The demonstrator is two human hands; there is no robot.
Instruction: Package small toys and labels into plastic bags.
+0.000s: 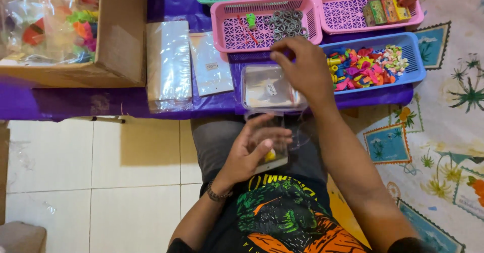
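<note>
Head view, the only one we have: our left hand (250, 149) holds a small clear plastic bag (269, 142) over our lap, fingers (275, 136) curled around it and the thumb pressing its lower part, where a small yellow piece (270, 155) shows inside. We judge the bag very light, limp and slippery, easy to crumple, so it is best pinched at the rim of its mouth. Its long axis runs roughly away from our body, and the open end seems to point up toward the purple-covered tabletop (75, 101), though the clear film makes this hard to read. Our right hand (302, 69) hovers over the pink plastic basket (237, 33) of small grey rings (286, 22), fingertips drawn together; we cannot tell whether they pinch anything. A clear lidded box (264, 89) lies just below.
</note>
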